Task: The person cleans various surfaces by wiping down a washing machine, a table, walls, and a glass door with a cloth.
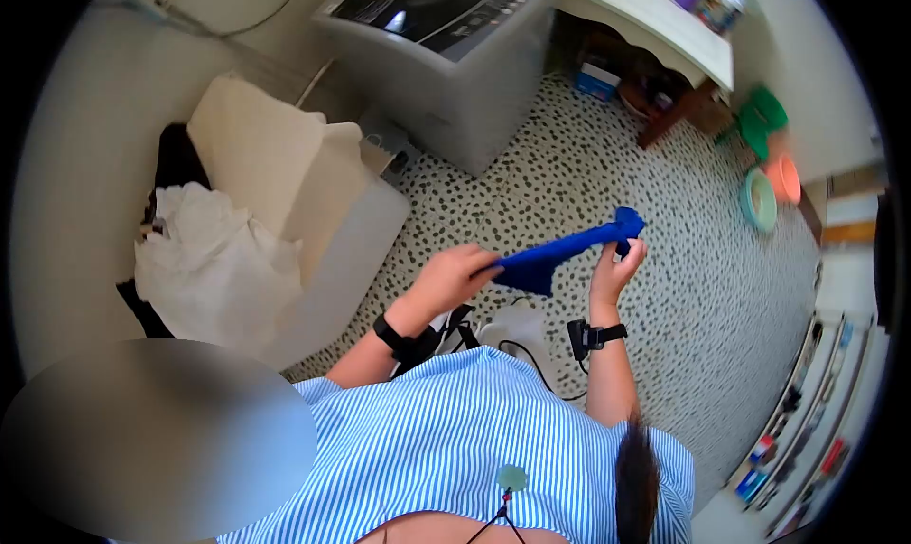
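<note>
A blue cloth (560, 252) is stretched between my two hands in front of my body, above the speckled floor. Its left end is gripped by my left hand (459, 274), with the fingers closed over the edge. My right hand (615, 267) pinches the other end, where the fabric bunches up and folds over the fingertips. The lower edge of the cloth hangs in a point near the left hand. Black bands with small devices sit on both wrists.
A grey washing machine (446, 79) stands ahead. To the left, white fabric (213, 259) lies by a large cream container (351, 259). A white table (655, 17), a green stool (762, 119) and basins (759, 200) are at the upper right; shelves (807, 421) stand lower right.
</note>
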Demonstrator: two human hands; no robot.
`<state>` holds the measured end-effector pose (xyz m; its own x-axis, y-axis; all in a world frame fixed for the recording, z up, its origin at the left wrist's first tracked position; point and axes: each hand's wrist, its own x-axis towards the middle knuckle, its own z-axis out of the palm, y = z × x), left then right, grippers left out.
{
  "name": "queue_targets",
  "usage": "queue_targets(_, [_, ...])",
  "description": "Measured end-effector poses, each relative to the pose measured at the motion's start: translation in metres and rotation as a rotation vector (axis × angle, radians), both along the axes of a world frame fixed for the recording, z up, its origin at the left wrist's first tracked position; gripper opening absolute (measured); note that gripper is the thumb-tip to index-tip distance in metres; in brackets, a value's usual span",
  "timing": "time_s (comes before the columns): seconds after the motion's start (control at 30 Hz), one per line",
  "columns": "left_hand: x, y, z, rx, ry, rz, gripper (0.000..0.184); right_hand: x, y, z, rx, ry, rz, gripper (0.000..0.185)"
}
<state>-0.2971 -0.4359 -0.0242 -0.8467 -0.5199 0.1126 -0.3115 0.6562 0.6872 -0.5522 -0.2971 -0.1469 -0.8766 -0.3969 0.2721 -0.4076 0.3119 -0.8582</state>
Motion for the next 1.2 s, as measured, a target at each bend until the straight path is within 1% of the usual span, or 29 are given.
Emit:
queue_targets(0.1, [0.004,-0.070,-0.009,-0.075,0.045,0.364,0.015,-0.024,-0.091,0.049,-0.033,0.381,0.212,0.033])
queue_targets(0.13, [0.006,-0.097,-0.017,-0.275,0.103,0.489,0.015,-0.026,-0.119,0.056,-0.036,0.381,0.304,0.038])
queue_targets(0.17, [0.006,-0.128,-0.019,-0.480,0.154,0.608,0.015,-0.024,-0.154,0.079,-0.025,0.545,0.394,0.036])
queue_targets(0.23, [0.005,-0.185,-0.004,-0.527,0.049,0.775,0.017,-0.009,-0.216,0.104,-0.016,0.142,0.659,0.036])
queue_targets(0.3, [0.007,-0.256,0.007,-0.221,0.027,0.915,0.017,0.016,-0.279,0.134,0.197,0.110,0.664,0.037])
queue_targets(0.33, [0.004,-0.291,0.004,-0.047,0.029,0.982,0.018,0.026,-0.306,0.154,0.245,0.040,0.682,0.038])
queue_targets(0.43, [-0.006,-0.396,-0.025,0.006,0.417,1.111,0.025,0.055,-0.391,0.201,0.092,0.118,0.806,0.037])
queue_targets(0.47, [-0.017,-0.427,-0.026,0.007,0.573,1.199,0.027,0.062,-0.420,0.219,0.054,0.102,0.844,0.034])
queue_targets(0.53, [-0.044,-0.489,-0.046,-0.016,0.878,1.369,0.032,0.075,-0.474,0.220,0.031,0.285,0.935,0.032])
queue_targets(0.57, [-0.056,-0.526,-0.078,0.153,1.043,1.312,0.037,0.079,-0.495,0.215,0.022,0.370,0.986,0.032])
queue_targets(0.6, [-0.069,-0.542,-0.078,0.581,1.348,1.145,0.044,0.083,-0.513,0.208,0.070,0.380,1.029,0.027])
queue_targets(0.63, [-0.082,-0.558,-0.078,1.019,1.644,1.036,0.052,0.080,-0.528,0.197,0.115,0.376,1.012,0.026])
queue_targets(0.67, [-0.109,-0.563,-0.102,0.897,1.509,0.995,0.056,0.074,-0.537,0.182,0.163,0.368,0.998,0.024])
queue_targets(0.7, [-0.135,-0.562,-0.153,0.781,1.355,0.960,0.062,0.071,-0.541,0.162,0.211,0.349,0.982,0.023])
queue_targets(0.73, [-0.135,-0.559,-0.168,0.759,1.281,0.958,0.065,0.062,-0.543,0.154,0.346,0.260,0.950,0.020])
queue_targets(0.77, [-0.136,-0.557,-0.184,0.734,1.208,0.954,0.069,0.052,-0.542,0.153,0.425,0.179,0.973,0.021])
queue_targets(0.8, [-0.135,-0.540,-0.186,0.799,1.217,0.989,0.069,0.038,-0.537,0.144,0.509,0.144,0.977,0.021])
queue_targets(0.83, [-0.142,-0.515,-0.184,0.874,1.229,1.016,0.070,0.030,-0.527,0.146,0.600,0.086,0.985,0.021])
queue_targets(0.87, [-0.154,-0.487,-0.176,0.956,1.245,1.031,0.071,0.017,-0.515,0.138,0.597,0.176,1.037,0.021])
queue_targets(0.9, [-0.162,-0.457,-0.173,1.040,1.253,1.044,0.072,0.003,-0.497,0.114,0.599,0.268,1.087,0.021])
queue_targets(0.93, [-0.171,-0.429,-0.173,1.103,1.228,1.055,0.071,-0.007,-0.483,0.107,0.726,0.270,1.110,0.022])
queue_targets(0.97, [-0.181,-0.407,-0.178,1.136,1.200,1.062,0.070,-0.018,-0.471,0.106,0.843,0.188,1.115,0.022])
queue_targets(1.03, [-0.195,-0.378,-0.186,1.153,1.146,1.079,0.069,-0.044,-0.456,0.096,0.857,0.207,1.085,0.023])
queue_targets(1.1, [-0.197,-0.381,-0.186,1.062,1.083,1.109,0.068,-0.048,-0.471,0.116,0.706,0.269,0.934,0.026])
queue_targets(1.13, [-0.195,-0.393,-0.186,0.940,1.065,1.124,0.068,-0.043,-0.483,0.129,0.636,0.179,0.844,0.029])
queue_targets(1.17, [-0.189,-0.410,-0.177,0.793,1.046,1.141,0.067,-0.042,-0.499,0.135,0.523,0.270,0.847,0.030])
queue_targets(1.2, [-0.178,-0.433,-0.164,0.624,1.033,1.152,0.067,-0.040,-0.517,0.140,0.456,0.294,0.825,0.028])
